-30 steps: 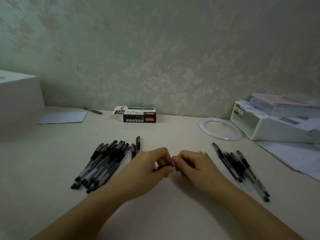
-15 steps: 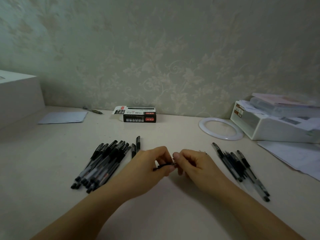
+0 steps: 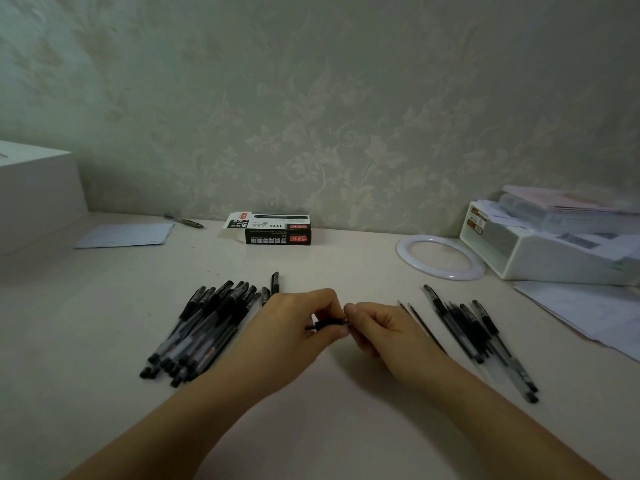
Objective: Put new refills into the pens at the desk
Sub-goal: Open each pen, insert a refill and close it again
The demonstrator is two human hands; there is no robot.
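Note:
My left hand [image 3: 294, 327] and my right hand [image 3: 384, 327] meet at the middle of the desk, both pinching one short black pen part [image 3: 327, 323] between their fingertips. Most of that part is hidden by my fingers. A pile of several black pens [image 3: 204, 327] lies to the left of my left hand. Another group of several pens [image 3: 481, 337] lies to the right of my right hand, with a few thin refills [image 3: 415, 317] just beside my right wrist.
A black-and-white refill box [image 3: 277, 228] stands by the wall. A white ring [image 3: 441, 256] and a white tray of papers [image 3: 550, 251] sit at the right. A paper sheet [image 3: 124, 235], a lone pen [image 3: 183, 221] and a white box [image 3: 34, 188] are at the left.
My hands stay together on the pen part; the right fingers have shifted slightly at its end. Nothing else has moved.

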